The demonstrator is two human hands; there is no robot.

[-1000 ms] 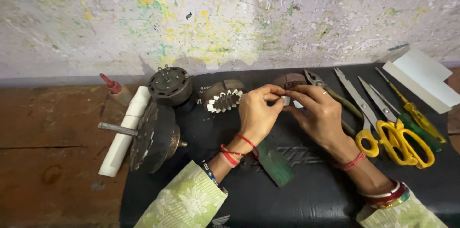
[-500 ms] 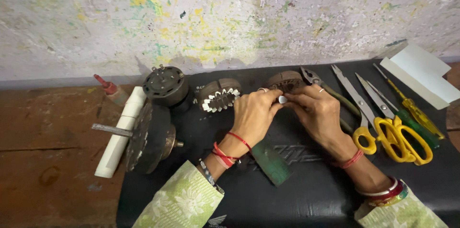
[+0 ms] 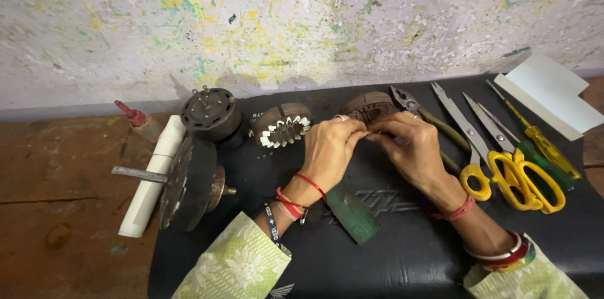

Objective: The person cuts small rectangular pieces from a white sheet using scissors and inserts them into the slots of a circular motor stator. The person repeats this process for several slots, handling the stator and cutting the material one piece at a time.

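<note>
Left hand [image 3: 328,151] raised over the black mat [image 3: 415,255], back of the hand toward the camera, wrist bent slightly, forearm slanting in from the lower left in a pale green patterned sleeve [image 3: 236,271]. Fingers [image 3: 350,130] curled, tips pinched together on a small pale piece [image 3: 367,133], too small to identify. Red threads and a bracelet around that wrist.

Right hand [image 3: 412,148] facing it from the right, knuckles up, forearm slanting in from the lower right. Fingers bunched and pinching the same small piece, fingertips of both hands touching just in front of a round brown motor core [image 3: 371,106] lying on the mat near the wall.

Just left of the hands, a second motor core with white slot liners [image 3: 283,126]. Farther left, a dark round motor housing [image 3: 211,113], a disc-shaped rotor on a shaft [image 3: 185,182], and a white tube [image 3: 154,176] on the wooden worktop [image 3: 56,211]. Below the hands, a green flat strip [image 3: 352,214]. To the right, pliers [image 3: 418,110], yellow-handled scissors [image 3: 503,170], a screwdriver [image 3: 535,135], and white folded paper [image 3: 547,94].
</note>
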